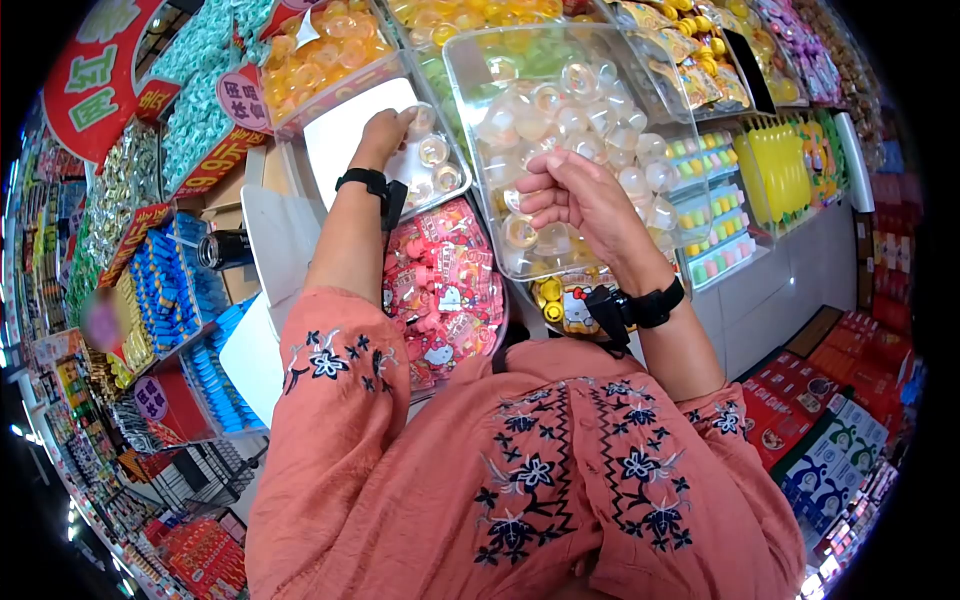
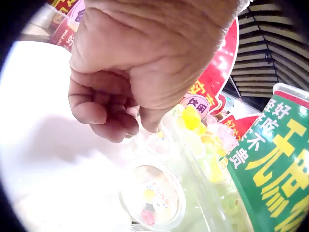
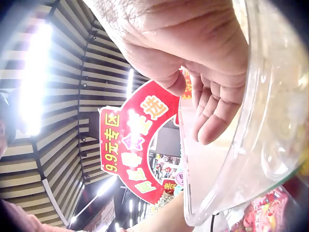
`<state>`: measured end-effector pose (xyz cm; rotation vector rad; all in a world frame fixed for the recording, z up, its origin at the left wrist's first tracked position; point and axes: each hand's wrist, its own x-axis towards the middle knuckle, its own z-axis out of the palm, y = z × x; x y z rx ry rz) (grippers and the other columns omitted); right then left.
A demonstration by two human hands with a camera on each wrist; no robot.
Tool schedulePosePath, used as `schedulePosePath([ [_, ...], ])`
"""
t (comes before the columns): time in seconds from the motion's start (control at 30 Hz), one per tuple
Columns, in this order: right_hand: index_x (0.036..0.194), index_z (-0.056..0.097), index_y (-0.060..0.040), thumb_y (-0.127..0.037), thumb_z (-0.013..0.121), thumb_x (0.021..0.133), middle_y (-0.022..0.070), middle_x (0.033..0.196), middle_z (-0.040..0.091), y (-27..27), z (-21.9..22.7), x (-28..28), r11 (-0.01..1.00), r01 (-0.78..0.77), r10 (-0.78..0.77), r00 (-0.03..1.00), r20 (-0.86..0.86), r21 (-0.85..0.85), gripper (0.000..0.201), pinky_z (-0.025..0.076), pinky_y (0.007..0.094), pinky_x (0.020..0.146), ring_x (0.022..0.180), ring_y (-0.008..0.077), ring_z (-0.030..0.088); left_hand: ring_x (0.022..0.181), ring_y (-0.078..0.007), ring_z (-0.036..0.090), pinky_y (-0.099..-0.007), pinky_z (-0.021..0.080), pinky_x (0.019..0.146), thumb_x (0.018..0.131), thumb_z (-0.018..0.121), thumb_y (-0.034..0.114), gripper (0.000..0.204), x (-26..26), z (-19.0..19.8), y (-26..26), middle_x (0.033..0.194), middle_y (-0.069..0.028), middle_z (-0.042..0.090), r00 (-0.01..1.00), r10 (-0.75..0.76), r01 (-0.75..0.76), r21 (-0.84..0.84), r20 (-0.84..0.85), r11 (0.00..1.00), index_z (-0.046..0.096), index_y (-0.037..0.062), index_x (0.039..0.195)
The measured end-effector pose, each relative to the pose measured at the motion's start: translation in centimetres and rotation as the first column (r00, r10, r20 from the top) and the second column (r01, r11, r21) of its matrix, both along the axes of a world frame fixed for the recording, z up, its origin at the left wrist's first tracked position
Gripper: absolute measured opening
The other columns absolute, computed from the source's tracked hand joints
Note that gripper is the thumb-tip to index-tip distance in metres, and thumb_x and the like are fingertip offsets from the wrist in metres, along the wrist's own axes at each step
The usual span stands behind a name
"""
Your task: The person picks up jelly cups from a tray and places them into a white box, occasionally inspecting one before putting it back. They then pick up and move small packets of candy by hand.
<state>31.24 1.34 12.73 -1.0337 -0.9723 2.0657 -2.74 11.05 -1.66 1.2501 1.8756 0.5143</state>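
Observation:
Over a white-bottomed tray (image 1: 345, 140), my left hand (image 1: 383, 135) has its fingers curled at a small clear-lidded jelly cup (image 1: 421, 118). In the left wrist view, the thumb and fingertips of the left hand (image 2: 120, 92) come down at the edge of that cup, and another round-lidded cup (image 2: 153, 193) lies close by. More cups (image 1: 434, 151) line the tray's right side. My right hand (image 1: 580, 200), palm turned up and fingers loosely bent, hovers over a clear plastic bin (image 1: 470, 200) of pale jelly cups (image 1: 570, 120). Nothing shows in its fingers.
Pink candy bags (image 1: 445, 290) fill a container below the tray. Orange jelly cups (image 1: 335, 45) stand behind it. Right of the bin are pastel sweets (image 1: 712, 210) and a yellow pack (image 1: 778, 170). A dark bottle (image 1: 225, 250) lies left of my left arm.

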Motion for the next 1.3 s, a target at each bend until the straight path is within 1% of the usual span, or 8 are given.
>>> schedulePosePath([
  [0.47,0.111,0.056,-0.0009,-0.027,0.054,0.101,0.0111,0.099,0.067,-0.3,0.5,-0.3,1.0,0.009,-0.009,1.0,0.003,-0.017,0.028,0.058,0.028,0.067,0.083,0.0177,0.069,0.055,-0.0159,0.055,-0.031,0.045,0.052,0.096,0.057,0.047,0.048,0.3,1.4,-1.8,0.066,-0.0059,0.059,0.999,-0.021,0.022,-0.033,0.05,0.999,0.062,0.0015,0.083],
  [0.7,0.114,0.058,-0.0016,-0.025,0.057,0.099,0.0102,0.1,0.067,0.0,0.6,0.2,0.985,0.01,-0.038,0.986,0.163,0.171,0.028,0.056,0.0276,0.068,0.082,0.0167,0.068,0.06,-0.017,0.06,-0.0314,0.048,0.054,0.092,0.059,0.056,0.054,-0.5,1.1,-1.4,0.077,-0.0076,0.064,0.997,0.023,-0.024,-0.003,-0.073,1.0,0.061,0.002,0.092],
  [0.77,0.118,0.058,-0.0019,-0.023,0.06,0.095,0.0122,0.102,0.066,0.6,1.0,0.3,0.953,-0.034,-0.061,0.951,0.303,0.3,0.031,0.056,0.0302,0.07,0.083,0.0188,0.068,0.065,-0.0166,0.062,-0.0312,0.049,0.056,0.092,0.058,0.058,0.056,-0.3,3.1,-1.8,0.084,-0.0087,0.066,0.997,0.08,-0.079,0.04,-0.022,0.996,0.061,0.0021,0.099],
  [0.87,0.124,0.056,-0.0038,-0.018,0.063,0.088,0.0179,0.108,0.063,1.3,-0.9,0.0,0.665,-0.229,-0.247,0.83,0.499,0.71,0.04,0.055,0.0376,0.075,0.087,0.0285,0.068,0.071,-0.0144,0.062,-0.0291,0.047,0.06,0.093,0.055,0.057,0.056,1.0,7.9,-2.9,0.09,-0.0076,0.066,0.991,0.106,-0.116,0.125,0.082,0.985,0.061,0.0029,0.105],
  [0.97,0.127,0.055,-0.0067,-0.015,0.065,0.083,0.0222,0.112,0.058,1.0,-0.9,-1.1,0.493,-0.436,-0.349,0.694,0.63,0.753,0.046,0.054,0.044,0.077,0.09,0.0385,0.065,0.071,-0.0139,0.062,-0.0285,0.046,0.059,0.093,0.055,0.058,0.057,2.3,11.1,-4.0,0.091,-0.0079,0.066,0.987,0.072,-0.104,0.227,0.147,0.968,0.06,0.003,0.107],
  [1.17,0.129,0.053,-0.0097,-0.014,0.067,0.081,0.0222,0.114,0.054,0.3,1.1,-1.6,0.554,-0.604,-0.342,0.463,0.818,0.573,0.05,0.053,0.0473,0.079,0.091,0.0421,0.064,0.072,-0.0124,0.062,-0.0262,0.044,0.059,0.096,0.056,0.049,0.045,4.9,14.0,-6.8,0.089,-0.0051,0.064,0.973,0.01,-0.075,0.275,0.229,0.959,0.06,0.0051,0.105],
  [1.27,0.122,0.052,-0.0091,-0.014,0.068,0.08,0.0219,0.113,0.053,0.1,1.2,-2.0,0.585,-0.607,-0.342,0.417,0.843,0.537,0.045,0.053,0.0473,0.078,0.09,0.0429,0.063,0.073,-0.0115,0.061,-0.0257,0.044,0.059,0.096,0.057,0.048,0.043,5.6,14.5,-7.7,0.088,-0.003,0.063,0.964,-0.021,-0.053,0.269,0.265,0.962,0.061,0.0063,0.102],
  [1.3,0.12,0.051,-0.0098,-0.014,0.068,0.08,0.0212,0.113,0.053,0.2,0.8,-1.9,0.563,-0.593,-0.341,0.467,0.816,0.575,0.044,0.052,0.0473,0.078,0.092,0.0428,0.062,0.073,-0.0114,0.061,-0.0256,0.044,0.059,0.096,0.057,0.048,0.042,5.8,14.7,-7.9,0.088,-0.0029,0.063,0.962,-0.021,-0.056,0.271,0.273,0.961,0.061,0.0063,0.102],
])
